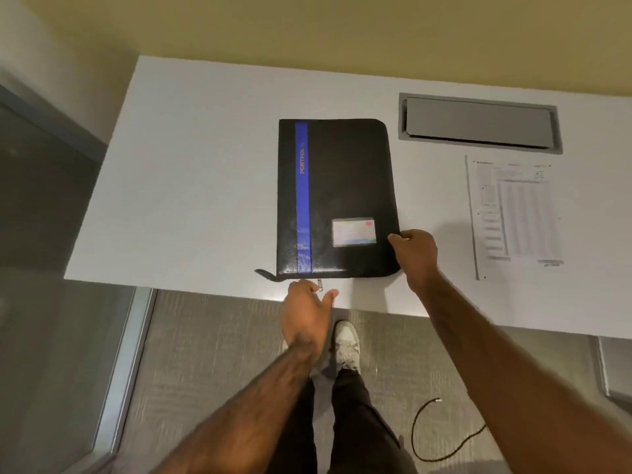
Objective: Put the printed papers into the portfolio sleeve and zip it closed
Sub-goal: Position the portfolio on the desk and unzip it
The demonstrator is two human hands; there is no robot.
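Seen from above, a person stands at a white tabletop (191, 186), both bare forearms reaching forward. Nearest the viewer are dark trousers, a white sneaker (347, 343) on grey carpet, and a thin black cable (424, 436) looping across the floor to the right.

The left hand (304, 316) hovers at the near edge of the tabletop, fingers loosely spread, thumb and forefinger parted around the small metal zipper pull (320, 284) that hangs from the bottom edge of the portfolio. Whether the fingers actually touch the pull cannot be told. The right hand (415, 254) rests on the lower right corner of the portfolio, fingers curled over its edge, pressing or gripping it there.

The portfolio sleeve (345, 186) is black with a vertical blue stripe (302, 200) down its left side carrying the word "PORTFOLIO" in yellow. It lies flat and closed, with its long sides running away from the viewer. A small clear card pocket (354, 232) sits near its lower right. A short black tab sticks out at its lower left corner.

To the right, apart from the portfolio, the printed papers (516, 217) lie flat on the tabletop, showing a table of fine text too blurred to read. Beyond them, a grey rectangular cable hatch (478, 123) is set into the surface. A yellowish wall lies behind.
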